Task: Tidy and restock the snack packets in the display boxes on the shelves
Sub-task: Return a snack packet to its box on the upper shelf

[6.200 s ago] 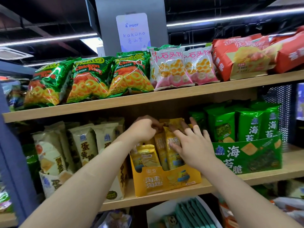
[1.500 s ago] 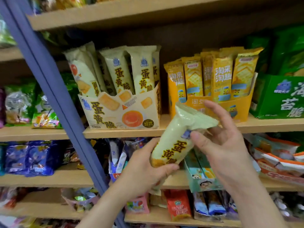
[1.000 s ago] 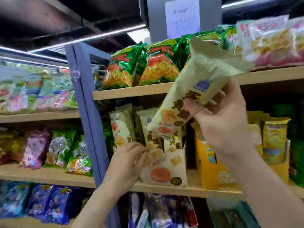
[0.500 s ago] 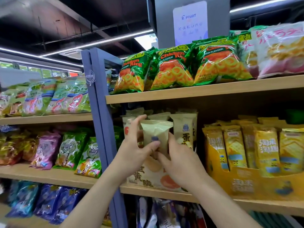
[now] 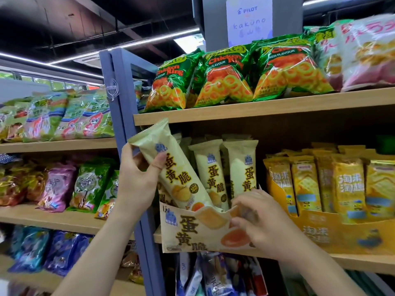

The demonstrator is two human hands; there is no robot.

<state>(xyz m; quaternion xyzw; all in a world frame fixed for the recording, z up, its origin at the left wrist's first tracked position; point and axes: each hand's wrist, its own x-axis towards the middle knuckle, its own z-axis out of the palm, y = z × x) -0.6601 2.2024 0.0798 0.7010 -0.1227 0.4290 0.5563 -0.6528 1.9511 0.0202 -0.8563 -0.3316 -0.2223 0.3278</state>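
Observation:
A cream snack packet (image 5: 171, 165) with yellow characters leans to the left, its lower end inside the cream display box (image 5: 188, 229) on the middle shelf. My left hand (image 5: 136, 180) grips the packet's upper part, thumb across its front. Two more cream packets (image 5: 226, 167) stand upright in the box behind it. My right hand (image 5: 254, 221) is at the box's front rim on the right, fingers curled on the cardboard edge; it is blurred.
A yellow display box (image 5: 333, 231) with several yellow packets stands to the right. Green chicken-ring bags (image 5: 226, 75) lie on the wooden shelf (image 5: 256, 105) above. A blue upright post (image 5: 126, 146) divides the shelving; bagged snacks (image 5: 64, 184) fill the left shelves.
The packet, upright in both hands half a second ago, now tilts left with its bottom in the box. My right hand left it and moved down to the box's front rim.

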